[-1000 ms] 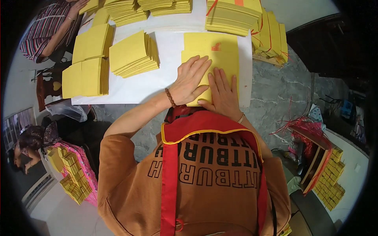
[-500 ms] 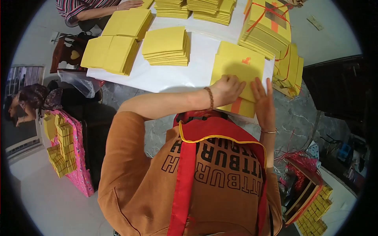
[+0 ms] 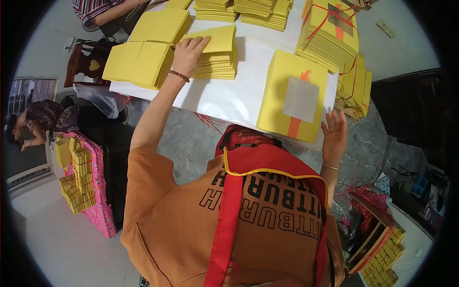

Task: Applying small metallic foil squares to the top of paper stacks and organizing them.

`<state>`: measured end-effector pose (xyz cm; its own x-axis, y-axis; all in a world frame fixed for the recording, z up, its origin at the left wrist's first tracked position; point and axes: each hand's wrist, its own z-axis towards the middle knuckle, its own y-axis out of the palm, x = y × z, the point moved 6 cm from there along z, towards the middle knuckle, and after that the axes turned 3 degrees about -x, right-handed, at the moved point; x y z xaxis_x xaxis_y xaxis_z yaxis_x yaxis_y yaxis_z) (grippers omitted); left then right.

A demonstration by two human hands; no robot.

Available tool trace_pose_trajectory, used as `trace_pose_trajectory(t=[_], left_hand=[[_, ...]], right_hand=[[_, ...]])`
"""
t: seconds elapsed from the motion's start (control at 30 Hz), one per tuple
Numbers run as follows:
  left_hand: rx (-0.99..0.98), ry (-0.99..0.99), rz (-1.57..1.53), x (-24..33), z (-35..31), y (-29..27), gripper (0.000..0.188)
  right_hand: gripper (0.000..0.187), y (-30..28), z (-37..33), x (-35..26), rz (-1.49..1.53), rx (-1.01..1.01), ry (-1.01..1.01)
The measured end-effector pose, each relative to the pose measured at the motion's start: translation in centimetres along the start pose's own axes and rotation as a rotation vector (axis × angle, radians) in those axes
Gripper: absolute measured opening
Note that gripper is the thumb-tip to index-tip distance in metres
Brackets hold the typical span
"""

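My left hand [image 3: 188, 56] reaches across the white table and grips the top folded yellow paper [image 3: 217, 39] of a small stack. That paper is tilted, its near edge raised off the yellow papers [image 3: 217, 70] below. My thumb is hidden. Close to the table's front edge lies a thicker yellow paper stack [image 3: 275, 95], with a grey rectangle [image 3: 301, 99] and an orange strip on its top face. My right hand [image 3: 334, 127] is open and holds nothing. Its fingers are spread just beside the right edge of this stack.
More yellow stacks [image 3: 138, 62] stand at the left and far side. A bundle tied with red string [image 3: 330, 38] sits at the far right. Across the table is a person's striped sleeve [image 3: 91, 12]. A pink-covered surface [image 3: 104, 201] holds yellow bundles at left.
My left hand has moved from the near stack to the small stack and taken hold of its top paper. My right hand has drawn back. The near stack's top now shows the grey rectangle.
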<state>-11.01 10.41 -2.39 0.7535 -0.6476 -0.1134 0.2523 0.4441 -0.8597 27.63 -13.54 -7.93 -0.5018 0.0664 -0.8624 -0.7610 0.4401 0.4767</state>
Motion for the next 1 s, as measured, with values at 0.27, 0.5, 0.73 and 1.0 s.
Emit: trace_pose_trajectory(t=[0.27,0.5,0.73,1.0], left_hand=[[-0.404,-0.041,-0.017,0.9,-3.0,5.5,0.061],[-0.361,-0.114,-0.029,1.4,-4.7,6.5,0.068],[-0.545,-0.120,-0.146,0.1,-2.5,4.4,0.080],[-0.314,-0.097,-0.284,3.8,0.3,-0.1,0.071]], right_hand=[[0.043,0.5,-0.2,1.1,-0.117,-0.001,-0.018],[0.035,0.5,0.0,1.5,-0.128,0.040,-0.057],[0.031,0.3,0.4,0.7,-0.171,0.032,-0.089],[0.029,1.1,0.1,0.0,-0.440,0.017,-0.171]])
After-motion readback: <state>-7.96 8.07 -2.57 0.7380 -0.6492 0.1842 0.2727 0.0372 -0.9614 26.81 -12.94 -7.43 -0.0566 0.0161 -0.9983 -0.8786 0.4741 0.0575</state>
